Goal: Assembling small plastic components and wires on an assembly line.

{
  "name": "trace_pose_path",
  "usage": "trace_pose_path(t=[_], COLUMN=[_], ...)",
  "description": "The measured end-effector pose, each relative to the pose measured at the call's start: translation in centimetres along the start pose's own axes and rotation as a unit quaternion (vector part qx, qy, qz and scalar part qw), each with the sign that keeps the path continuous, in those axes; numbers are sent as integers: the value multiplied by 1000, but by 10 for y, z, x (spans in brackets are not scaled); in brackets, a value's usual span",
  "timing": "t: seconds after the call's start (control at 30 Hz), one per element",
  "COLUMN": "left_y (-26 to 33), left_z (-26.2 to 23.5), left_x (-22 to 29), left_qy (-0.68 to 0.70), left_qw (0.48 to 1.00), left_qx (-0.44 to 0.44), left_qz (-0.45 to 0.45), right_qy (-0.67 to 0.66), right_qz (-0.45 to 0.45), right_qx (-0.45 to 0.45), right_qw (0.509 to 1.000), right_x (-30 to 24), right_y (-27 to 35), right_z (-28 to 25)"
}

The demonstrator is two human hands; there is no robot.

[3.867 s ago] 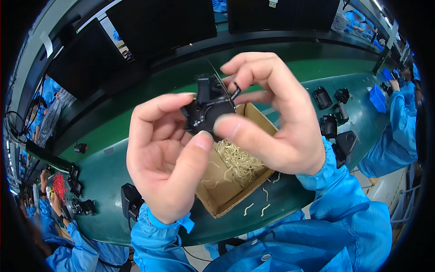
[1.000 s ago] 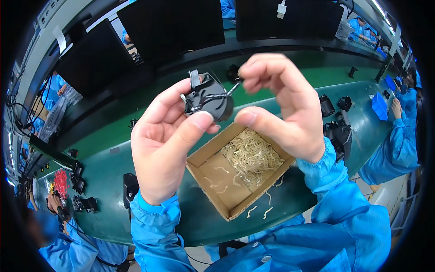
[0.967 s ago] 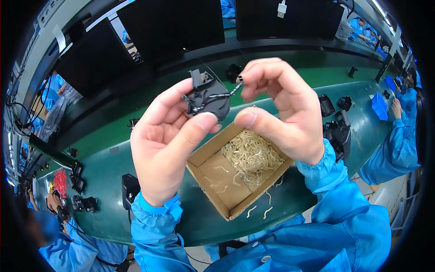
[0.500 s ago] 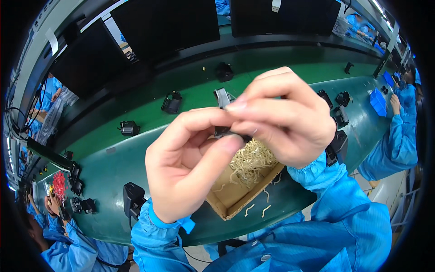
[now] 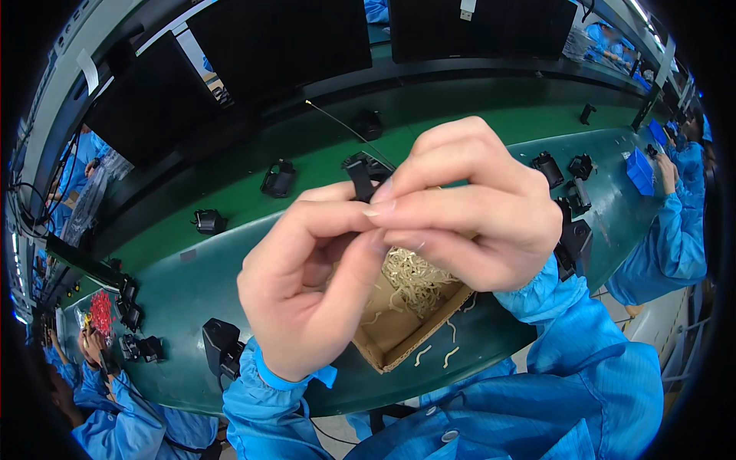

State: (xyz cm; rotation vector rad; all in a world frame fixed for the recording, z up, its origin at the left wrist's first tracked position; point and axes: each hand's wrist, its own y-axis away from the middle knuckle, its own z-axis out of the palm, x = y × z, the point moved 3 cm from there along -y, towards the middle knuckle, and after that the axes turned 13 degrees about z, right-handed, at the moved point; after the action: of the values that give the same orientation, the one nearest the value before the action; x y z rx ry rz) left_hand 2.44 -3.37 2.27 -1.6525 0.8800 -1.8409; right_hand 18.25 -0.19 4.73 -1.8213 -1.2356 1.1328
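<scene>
My left hand [image 5: 310, 280] is closed, its thumb and index finger pinching a small black plastic part [image 5: 362, 175] whose lower side is hidden by the fingers. From the top of that part, a thin dark cable [image 5: 345, 129] with a small gold-coloured tip reaches up and to the left. Its other end disappears behind the fingertips of my right hand [image 5: 475, 203], which are pressed together against the left ones. Below both hands stands an open cardboard box [image 5: 399, 354] holding a heap of short, pale, wavy strips [image 5: 418, 280].
Black housings [image 5: 278, 178] sit along the green belt [image 5: 245, 172], with more [image 5: 579, 195] at the right. Nearer left stands a black device [image 5: 222, 345]. A blue bin [image 5: 639, 173] is far right. Dark monitors [image 5: 284, 46] line the back. People in blue work at both sides.
Both hands have shifted slightly left, and the black part has turned between the fingers. The thin cable now shows above it. The housings on the belt have moved left.
</scene>
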Motion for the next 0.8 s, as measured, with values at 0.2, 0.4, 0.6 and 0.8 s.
trace_pose_path(t=[0.2, 0.4, 0.6, 0.8], left_y=[-1, -10, -15, -13], left_z=[2, -2, -11, -9], left_x=[-3, -12, -16, -19], left_qy=[70, 172, 133, 128], left_qw=[994, 982, 990, 991], left_qx=[-88, -46, -38, -33], left_qz=[-10, -64, -34, -24], right_qy=[-65, -186, -77, -94], right_qz=[144, 212, 201, 207], right_qx=[40, 124, -11, -41], right_qw=[987, 951, 976, 973], right_x=[6, 23, 25, 21], right_y=[4, 4, -2, -2], right_z=[0, -20, -18, -7])
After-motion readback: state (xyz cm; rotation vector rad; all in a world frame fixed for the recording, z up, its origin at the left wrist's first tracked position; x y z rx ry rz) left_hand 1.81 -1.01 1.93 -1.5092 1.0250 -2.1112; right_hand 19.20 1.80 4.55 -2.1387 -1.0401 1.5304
